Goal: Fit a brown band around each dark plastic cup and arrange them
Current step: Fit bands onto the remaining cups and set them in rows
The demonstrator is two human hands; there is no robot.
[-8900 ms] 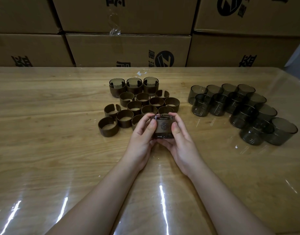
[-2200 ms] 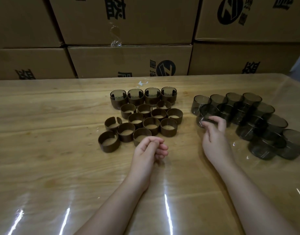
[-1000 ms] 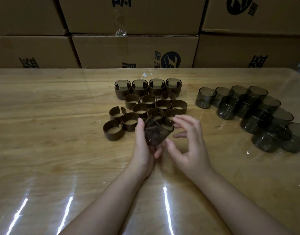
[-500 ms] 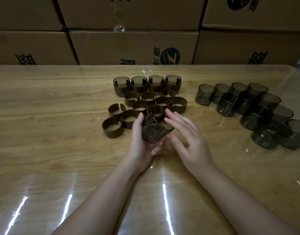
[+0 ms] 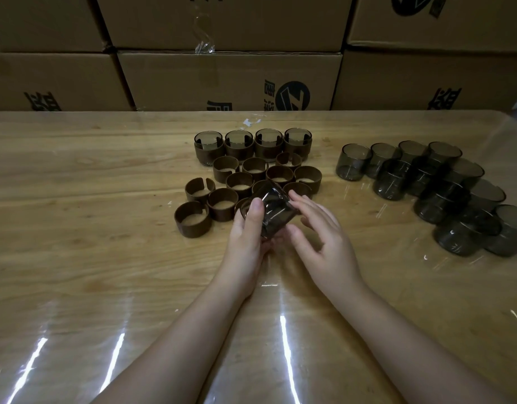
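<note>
Dark plastic cup (image 5: 273, 212): it is held above the worktop (image 5: 105, 258), tilted with its mouth turned away from the person, at the near edge of the loose brown bands (image 5: 279, 174). The left hand (image 5: 245, 237) grips it, thumb laid over the wall and the fingers underneath. The right hand (image 5: 324, 243) is open and holds nothing, its fingers stretched out beside the cup toward the nearest bands. Whether the fingertips touch the cup cannot be told.

The likeliest fault is a slip. The cup looks smooth, and one hand alone holds it at a slant. Pressing a band on from the side could twist it out of that grip.

The bands lie packed edge to edge. Fingers going in for one could push its neighbours apart or drag a second one along. Each band is split, so one pushed on crooked may sit skewed or spring open.

Just beyond the bands stands a row of four banded cups (image 5: 252, 144). A shove through the cluster could nudge that row out of line. The bare cups (image 5: 426, 182) sit well apart on the right, overlapping one another. A hasty reach there might tip several over. Cardboard boxes (image 5: 228, 80) wall off the far edge.
</note>
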